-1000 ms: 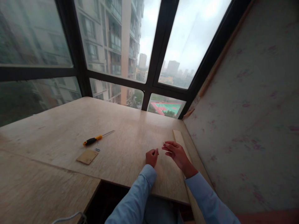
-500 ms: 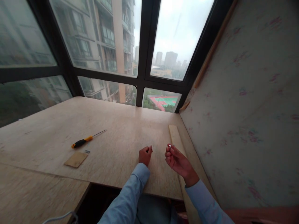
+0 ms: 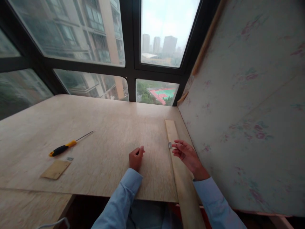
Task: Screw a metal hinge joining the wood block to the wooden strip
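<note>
**Small metal fitting at the right hand's fingertips, beside the wooden strip's left edge**

The fitting is at the left long edge of the wooden strip, towards its far end; whether it rests on the wood or is held just above it cannot be told. A slip looks the likeliest trouble: the piece is tiny and only fingertips are near it, so a nudge could turn it askew or drop it off that edge. The strip seems to run past the tabletop's near edge, so pressure there might tip or shift it.

The fitting's long axis appears to run roughly along the strip, from near to far, though it is too small to tell which end leads.

The right hand reaches in over the strip from its right side, thumb and forefinger drawn close together, the other fingers loosely bent; whether they pinch anything cannot be told. Left of the strip, the left hand is curled into a loose fist, its contents hidden.

Well left of the strip lie a yellow-and-black screwdriver, a second metal piece and a tan plate. Right of the strip rises a floral-papered wall.
</note>
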{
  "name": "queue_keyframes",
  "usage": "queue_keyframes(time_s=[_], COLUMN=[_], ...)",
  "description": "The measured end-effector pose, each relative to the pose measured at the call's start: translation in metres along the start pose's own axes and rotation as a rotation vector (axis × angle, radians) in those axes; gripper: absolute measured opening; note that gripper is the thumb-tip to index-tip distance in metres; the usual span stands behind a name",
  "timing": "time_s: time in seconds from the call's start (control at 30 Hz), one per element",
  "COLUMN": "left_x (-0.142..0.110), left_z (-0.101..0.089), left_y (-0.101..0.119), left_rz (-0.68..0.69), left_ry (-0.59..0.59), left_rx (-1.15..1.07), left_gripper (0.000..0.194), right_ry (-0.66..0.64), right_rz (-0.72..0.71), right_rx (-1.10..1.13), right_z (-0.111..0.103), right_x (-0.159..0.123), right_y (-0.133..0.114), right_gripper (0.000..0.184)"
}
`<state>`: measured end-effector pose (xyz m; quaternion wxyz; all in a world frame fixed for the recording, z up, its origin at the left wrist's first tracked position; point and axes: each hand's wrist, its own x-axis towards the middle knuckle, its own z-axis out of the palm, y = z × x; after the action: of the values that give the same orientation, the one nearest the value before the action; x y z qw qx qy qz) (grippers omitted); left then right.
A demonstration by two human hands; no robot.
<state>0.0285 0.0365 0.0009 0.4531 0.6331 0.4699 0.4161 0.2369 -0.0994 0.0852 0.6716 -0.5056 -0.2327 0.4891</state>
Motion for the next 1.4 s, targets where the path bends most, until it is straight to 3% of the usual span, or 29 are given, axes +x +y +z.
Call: queue_keyframes(time_s=[0.17, 0.3, 0.43, 0.63, 0.77, 1.13, 1.4], left_x=[-0.003, -0.007, -0.009, -0.010, -0.009, -0.008, -0.008], left_z=[-0.002, -0.003, -0.004, -0.006, -0.006, -0.007, -0.006], left_y=[0.002, 0.000, 0.000, 0.002, 0.002, 0.003, 0.001], left_rz=[-0.068, -0.103, -0.119, -0.126, -0.108, -0.013, 0.021], left_ry=[-0.026, -0.043, -0.053, -0.071, -0.100, -0.156, -0.156], left_rx=[-0.069, -0.095, -0.075, -0.052, -0.016, 0.102, 0.119], left_gripper=[0.048, 0.047, 0.046, 0.045, 0.045, 0.045, 0.045], right_ry=[0.144, 0.167, 0.110, 0.211, 0.258, 0.071, -0.019], right_rz=[-0.256, -0.411, -0.424, -0.392, -0.436, -0.700, -0.717], right_rx=[-0.514, -0.804, -0.854, -0.817, -0.942, -1.164, -1.212], right_z=[-0.023, -0.033, -0.041, -0.052, -0.053, -0.067, -0.064], right_x=[0.040, 0.068, 0.081, 0.079, 0.075, 0.072, 0.073], right_y=[0.008, 0.020, 0.029, 0.037, 0.038, 0.044, 0.044], right_gripper=[0.032, 0.029, 0.027, 0.033, 0.029, 0.025, 0.028])
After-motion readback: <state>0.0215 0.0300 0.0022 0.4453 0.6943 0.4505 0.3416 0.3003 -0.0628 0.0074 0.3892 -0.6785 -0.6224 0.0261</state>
